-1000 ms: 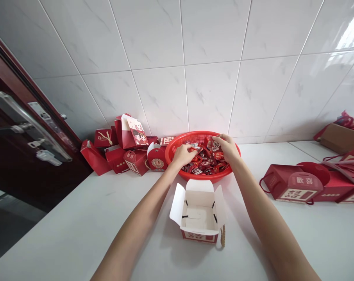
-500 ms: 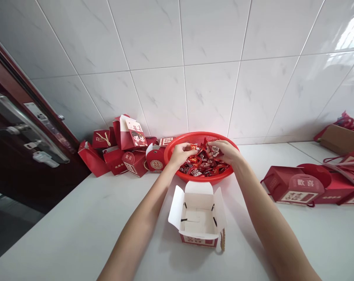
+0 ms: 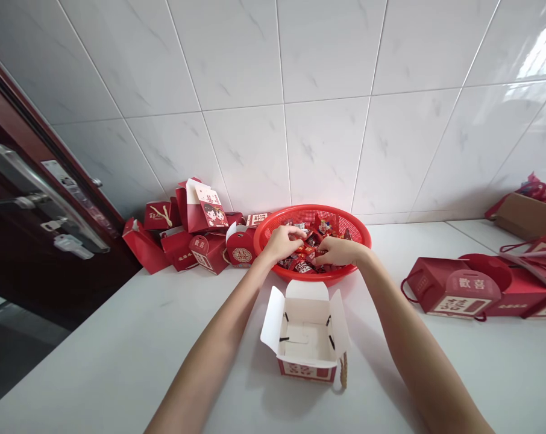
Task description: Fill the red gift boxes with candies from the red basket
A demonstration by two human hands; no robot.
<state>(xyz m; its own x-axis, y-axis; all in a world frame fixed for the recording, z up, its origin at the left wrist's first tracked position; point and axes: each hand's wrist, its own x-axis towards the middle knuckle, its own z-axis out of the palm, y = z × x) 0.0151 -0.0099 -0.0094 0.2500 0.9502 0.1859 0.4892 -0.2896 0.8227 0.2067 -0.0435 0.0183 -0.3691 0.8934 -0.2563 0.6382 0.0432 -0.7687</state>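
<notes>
Wht counter [image 3: 155, 337] agst tiled wall [image 3: 327, 150], red basket [image 3: 338, 275] atop, door [image 3: 24, 265] to L.

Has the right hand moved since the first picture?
Yes. Judged against the tiled wall, the right hand has moved away from it, toward the front of the red basket.

Small wrapped sweets [image 3: 306, 252], mostly red, heaped loosely inside a red perforated basket [image 3: 316, 278]

Keys [image 3: 73, 245] hang on 1 dark door [image 3: 26, 268] beside the tiled wall [image 3: 327, 54].
</notes>
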